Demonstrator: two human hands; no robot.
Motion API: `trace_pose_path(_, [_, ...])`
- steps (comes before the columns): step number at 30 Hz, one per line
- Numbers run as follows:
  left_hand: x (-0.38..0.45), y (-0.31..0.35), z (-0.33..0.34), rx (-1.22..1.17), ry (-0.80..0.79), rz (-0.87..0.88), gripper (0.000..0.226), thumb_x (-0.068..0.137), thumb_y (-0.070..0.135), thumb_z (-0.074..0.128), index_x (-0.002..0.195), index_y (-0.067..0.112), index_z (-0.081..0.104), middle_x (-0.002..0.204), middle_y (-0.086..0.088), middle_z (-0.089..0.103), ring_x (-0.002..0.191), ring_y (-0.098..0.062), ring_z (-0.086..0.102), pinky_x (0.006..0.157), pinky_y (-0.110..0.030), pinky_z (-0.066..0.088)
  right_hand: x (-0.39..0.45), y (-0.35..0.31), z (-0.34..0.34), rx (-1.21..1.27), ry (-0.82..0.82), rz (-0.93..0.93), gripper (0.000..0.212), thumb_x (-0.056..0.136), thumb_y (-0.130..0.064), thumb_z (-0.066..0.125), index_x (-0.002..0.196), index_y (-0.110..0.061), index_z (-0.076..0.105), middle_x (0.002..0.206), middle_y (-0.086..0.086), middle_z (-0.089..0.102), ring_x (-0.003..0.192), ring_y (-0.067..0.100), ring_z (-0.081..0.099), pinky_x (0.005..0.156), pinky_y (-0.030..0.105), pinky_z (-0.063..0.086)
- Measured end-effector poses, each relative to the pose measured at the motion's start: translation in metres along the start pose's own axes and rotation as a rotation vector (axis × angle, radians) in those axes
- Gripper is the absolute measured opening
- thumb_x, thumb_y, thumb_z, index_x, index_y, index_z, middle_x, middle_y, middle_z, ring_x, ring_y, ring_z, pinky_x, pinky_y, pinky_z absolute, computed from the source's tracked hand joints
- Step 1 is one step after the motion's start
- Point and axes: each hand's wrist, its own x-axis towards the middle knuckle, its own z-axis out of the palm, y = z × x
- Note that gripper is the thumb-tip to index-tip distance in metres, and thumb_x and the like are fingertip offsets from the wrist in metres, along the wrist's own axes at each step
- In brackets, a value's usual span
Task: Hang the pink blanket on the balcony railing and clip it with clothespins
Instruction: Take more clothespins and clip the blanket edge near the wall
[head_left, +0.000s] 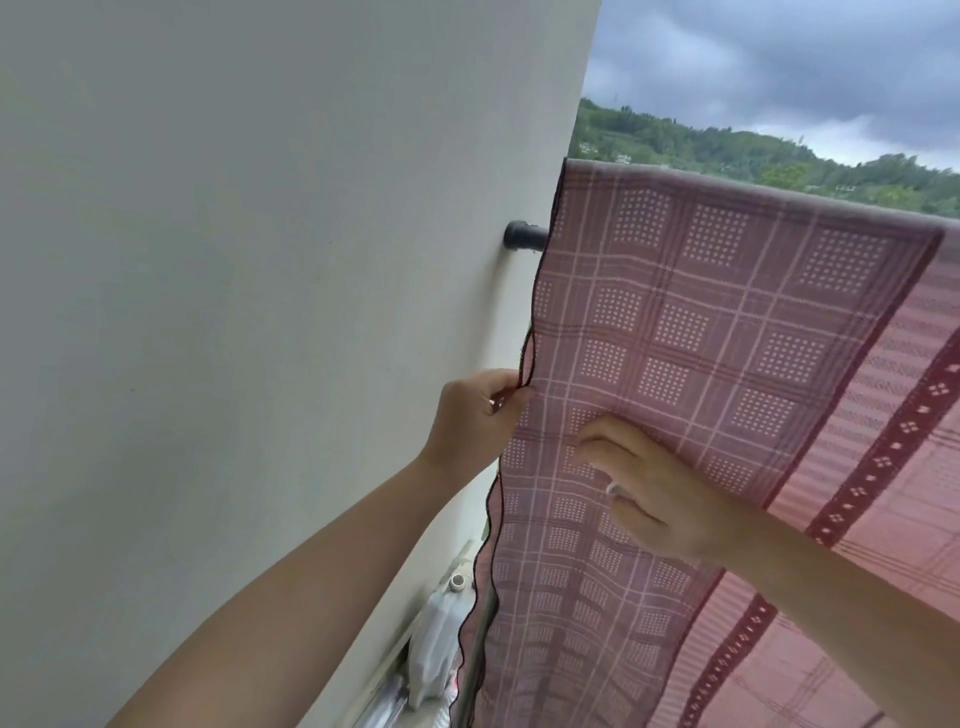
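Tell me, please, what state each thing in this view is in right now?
Blanket: draped over the railing, hanging down, no clothespins visible.
Railing: its end meets the wall, the rest covered by the blanket.
Left hand: pinches the blanket's edge.
Right hand: fingers curled against the blanket, a white thing held in them, too small to identify.
Jug: white, on the floor by the wall, blurred.

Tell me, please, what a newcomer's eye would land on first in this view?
The pink checked blanket with a dark scalloped edge fills the right side, draped over the dark balcony railing that meets the white wall. The left hand pinches its edge; the right hand rests on the cloth. Grey sky and green hills lie beyond.
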Motion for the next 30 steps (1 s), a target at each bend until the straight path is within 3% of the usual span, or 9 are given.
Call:
trace_pose_path(2, [-0.001,-0.002,-0.004,0.026,0.012,0.032,0.026,0.076,0.017,0.051,0.079,-0.002,0.069,0.068,-0.018,0.065,0.067,-0.02,0.051,0.055,-0.019,0.04,-0.003,-0.002,-0.01,0.024,-0.005,0.046,0.033,0.082,-0.015,0.03,0.107,-0.007,0.05,0.102,-0.005,0.043,0.09,-0.007,0.037,0.087,0.008,0.036])
trace_pose_path(5, [-0.001,-0.009,-0.008,0.051,0.058,0.063,0.025,0.077,0.016,0.052,0.075,-0.004,0.066,0.065,-0.022,0.063,0.07,-0.024,0.05,0.054,-0.015,0.038,-0.002,-0.011,-0.038,0.005,-0.1,0.083,0.031,0.087,-0.023,0.048,0.116,-0.014,0.048,0.102,-0.02,0.042,0.093,-0.018,0.039,0.081,0.0,0.032])
trace_pose_path(7, [-0.001,-0.012,-0.008,0.045,0.084,0.063,0.024,0.077,0.015,0.052,0.074,-0.003,0.066,0.063,-0.02,0.061,0.069,-0.024,0.049,0.054,-0.013,0.036,0.008,-0.024,-0.063,-0.012,-0.07,0.035,0.032,0.08,-0.031,0.053,0.11,-0.023,0.055,0.103,-0.016,0.056,0.097,-0.007,0.051,0.082,0.006,0.043])
trace_pose_path(9, [-0.003,-0.012,-0.007,0.039,0.101,0.057,0.024,0.078,0.015,0.051,0.073,-0.004,0.065,0.063,-0.022,0.062,0.063,-0.026,0.05,0.054,-0.02,0.039,0.023,-0.039,-0.09,-0.053,0.013,-0.001,0.036,0.074,-0.028,0.053,0.108,-0.021,0.059,0.1,-0.013,0.058,0.095,-0.002,0.058,0.082,-0.007,0.038])
trace_pose_path(11, [-0.005,-0.01,-0.006,0.04,0.122,0.065,0.023,0.078,0.015,0.052,0.071,-0.003,0.065,0.057,-0.017,0.058,0.059,-0.022,0.047,0.052,-0.016,0.038,0.042,-0.052,-0.114,-0.142,0.041,0.005,0.035,0.073,-0.015,0.06,0.108,-0.017,0.06,0.099,-0.012,0.058,0.088,0.002,0.06,0.075,-0.012,0.034])
trace_pose_path(14, [-0.007,-0.006,-0.003,0.079,0.164,0.065,0.022,0.076,0.015,0.053,0.066,-0.002,0.063,0.054,-0.004,0.048,0.056,-0.01,0.039,0.051,-0.008,0.032,0.073,-0.07,-0.132,-0.363,-0.015,0.026,0.034,0.076,-0.006,0.064,0.109,-0.016,0.063,0.108,-0.002,0.066,0.093,0.009,0.06,0.087,0.009,0.042])
trace_pose_path(17, [-0.009,-0.005,0.001,0.12,0.202,0.043,0.02,0.076,0.014,0.053,0.067,-0.002,0.063,0.054,-0.007,0.051,0.054,-0.016,0.041,0.051,-0.017,0.029,0.098,-0.085,-0.131,-0.494,-0.115,0.02,0.027,0.08,-0.009,0.058,0.105,-0.016,0.066,0.107,0.0,0.068,0.101,0.014,0.059,0.089,0.021,0.045])
trace_pose_path(24, [-0.014,-0.005,0.005,0.2,0.234,0.089,0.022,0.078,0.013,0.053,0.074,-0.003,0.068,0.063,-0.02,0.066,0.054,-0.023,0.051,0.054,-0.024,0.038,0.139,-0.098,-0.107,-0.822,-0.551,-0.024,0.028,0.083,-0.01,0.053,0.11,-0.016,0.061,0.113,-0.001,0.062,0.104,0.02,0.057,0.092,0.029,0.047])
trace_pose_path(30, [-0.015,0.003,0.004,0.186,0.251,0.01,0.017,0.084,0.008,0.056,0.085,-0.002,0.07,0.078,-0.018,0.071,0.066,-0.026,0.058,0.059,-0.021,0.036,0.156,-0.087,-0.092,-0.805,-0.582,-0.035,0.034,0.08,-0.007,0.052,0.113,-0.012,0.056,0.085,-0.004,0.057,0.088,0.019,0.051,0.096,0.036,0.044])
